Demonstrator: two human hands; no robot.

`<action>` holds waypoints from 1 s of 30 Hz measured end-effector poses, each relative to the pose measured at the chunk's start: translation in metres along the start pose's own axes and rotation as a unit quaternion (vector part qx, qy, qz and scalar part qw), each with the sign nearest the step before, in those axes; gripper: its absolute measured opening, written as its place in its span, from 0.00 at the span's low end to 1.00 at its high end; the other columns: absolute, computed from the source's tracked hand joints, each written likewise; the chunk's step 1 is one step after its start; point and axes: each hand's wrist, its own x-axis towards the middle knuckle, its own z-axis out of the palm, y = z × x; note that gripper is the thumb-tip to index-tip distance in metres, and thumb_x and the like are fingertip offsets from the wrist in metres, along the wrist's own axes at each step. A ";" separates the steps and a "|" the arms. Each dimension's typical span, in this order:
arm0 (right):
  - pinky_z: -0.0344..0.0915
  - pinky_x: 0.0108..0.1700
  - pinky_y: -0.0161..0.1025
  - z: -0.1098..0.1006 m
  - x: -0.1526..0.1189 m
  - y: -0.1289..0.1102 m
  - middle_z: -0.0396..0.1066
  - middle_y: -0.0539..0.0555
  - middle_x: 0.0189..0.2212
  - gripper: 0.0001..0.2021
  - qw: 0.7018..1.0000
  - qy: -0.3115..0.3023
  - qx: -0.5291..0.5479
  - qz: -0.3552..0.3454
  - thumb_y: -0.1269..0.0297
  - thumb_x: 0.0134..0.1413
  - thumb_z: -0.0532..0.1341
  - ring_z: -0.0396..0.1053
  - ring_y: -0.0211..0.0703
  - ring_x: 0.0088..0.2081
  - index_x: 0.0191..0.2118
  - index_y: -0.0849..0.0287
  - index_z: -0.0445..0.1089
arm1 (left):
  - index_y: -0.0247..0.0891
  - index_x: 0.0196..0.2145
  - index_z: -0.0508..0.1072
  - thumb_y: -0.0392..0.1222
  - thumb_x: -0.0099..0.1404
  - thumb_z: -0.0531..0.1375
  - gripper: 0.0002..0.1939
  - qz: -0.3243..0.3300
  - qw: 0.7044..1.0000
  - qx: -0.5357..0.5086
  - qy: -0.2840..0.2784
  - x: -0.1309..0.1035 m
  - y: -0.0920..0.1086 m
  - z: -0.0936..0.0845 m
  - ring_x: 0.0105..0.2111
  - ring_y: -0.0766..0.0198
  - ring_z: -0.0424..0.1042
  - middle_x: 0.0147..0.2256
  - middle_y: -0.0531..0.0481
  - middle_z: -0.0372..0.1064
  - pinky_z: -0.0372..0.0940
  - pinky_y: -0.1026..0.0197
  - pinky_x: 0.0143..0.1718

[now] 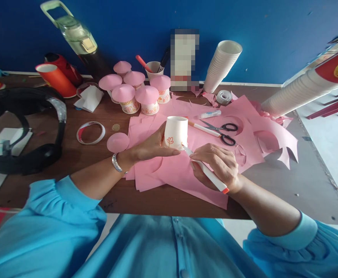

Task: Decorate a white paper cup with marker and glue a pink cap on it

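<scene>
A white paper cup [177, 129] is held upside down in my left hand [154, 143], whose fingers wrap round its side and lower rim. Orange flower outlines show on the cup's lower part. My right hand [218, 164] grips a white marker [211, 177] with an orange end, and its tip meets the cup near the lower right. Under both hands lie sheets of pink paper [180, 179]. Just right of the cup are scissors [225, 133] and the orange-banded cap end of another white marker [205, 128].
Several decorated cups with pink cone tops [147, 95] stand at the back left. A roll of tape [90, 133], a pink cone [118, 142] and a black headset [26, 166] lie left. Stacked white cups [222, 63], a glue tube [209, 114] and a bottle [80, 42] are farther back.
</scene>
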 end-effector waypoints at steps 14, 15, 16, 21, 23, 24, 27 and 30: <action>0.75 0.30 0.39 0.000 0.000 0.000 0.76 0.52 0.30 0.12 1.000 -0.015 0.006 0.007 0.77 0.63 0.62 0.75 0.42 0.30 0.49 0.58 0.69 | 0.41 0.51 0.75 0.52 0.61 0.75 0.25 -0.011 1.000 0.001 -0.001 0.000 -0.001 0.000 0.47 0.54 0.74 0.46 0.44 0.76 0.71 0.52 0.47; 0.75 0.30 0.39 0.001 0.000 -0.001 0.76 0.52 0.30 0.12 1.000 -0.015 0.007 0.007 0.78 0.63 0.62 0.75 0.42 0.30 0.49 0.58 0.68 | 0.41 0.51 0.75 0.52 0.61 0.75 0.25 -0.009 1.000 0.004 -0.001 0.000 -0.001 0.000 0.46 0.54 0.74 0.46 0.45 0.76 0.71 0.53 0.47; 0.76 0.31 0.40 0.001 0.001 -0.001 0.76 0.52 0.30 0.12 1.000 -0.015 0.008 0.005 0.78 0.63 0.62 0.75 0.43 0.30 0.49 0.58 0.68 | 0.41 0.51 0.75 0.52 0.61 0.75 0.26 -0.007 1.000 0.007 -0.001 0.000 -0.002 0.000 0.46 0.54 0.75 0.45 0.45 0.77 0.71 0.53 0.46; 0.77 0.32 0.40 0.001 0.002 -0.001 0.77 0.53 0.31 0.11 1.000 -0.015 0.015 0.000 0.77 0.64 0.62 0.76 0.43 0.31 0.49 0.58 0.69 | 0.41 0.54 0.74 0.52 0.61 0.75 0.28 -0.001 1.000 0.011 0.004 0.001 -0.004 0.000 0.48 0.53 0.75 0.48 0.44 0.76 0.72 0.52 0.48; 0.77 0.32 0.40 0.001 0.002 0.000 0.77 0.53 0.32 0.11 1.000 -0.017 0.020 -0.001 0.77 0.64 0.63 0.77 0.43 0.31 0.49 0.59 0.69 | 0.43 0.57 0.72 0.53 0.60 0.76 0.32 0.004 1.000 0.008 0.009 0.001 -0.006 0.000 0.49 0.52 0.74 0.49 0.43 0.76 0.72 0.52 0.49; 0.77 0.32 0.40 0.001 0.002 0.000 0.77 0.54 0.32 0.12 1.000 -0.017 0.023 -0.002 0.78 0.63 0.63 0.77 0.43 0.31 0.49 0.59 0.69 | 0.43 0.58 0.72 0.53 0.60 0.76 0.33 0.003 1.000 0.006 0.008 0.001 -0.007 0.000 0.49 0.52 0.74 0.50 0.43 0.76 0.72 0.52 0.48; 0.78 0.33 0.40 0.001 0.001 0.001 0.77 0.55 0.32 0.12 0.999 -0.015 0.029 -0.003 0.80 0.62 0.64 0.77 0.44 0.32 0.49 0.61 0.69 | 0.42 0.58 0.72 0.54 0.61 0.75 0.33 -0.008 1.000 0.001 -0.003 0.000 -0.009 -0.001 0.49 0.52 0.74 0.50 0.43 0.75 0.72 0.52 0.49; 0.79 0.34 0.41 0.002 0.000 0.002 0.77 0.54 0.32 0.13 1.000 -0.012 0.027 0.000 0.79 0.62 0.64 0.77 0.44 0.32 0.50 0.61 0.70 | 0.42 0.58 0.71 0.53 0.60 0.75 0.33 -0.015 1.000 -0.001 0.002 0.000 -0.009 -0.001 0.50 0.52 0.74 0.50 0.43 0.75 0.72 0.52 0.49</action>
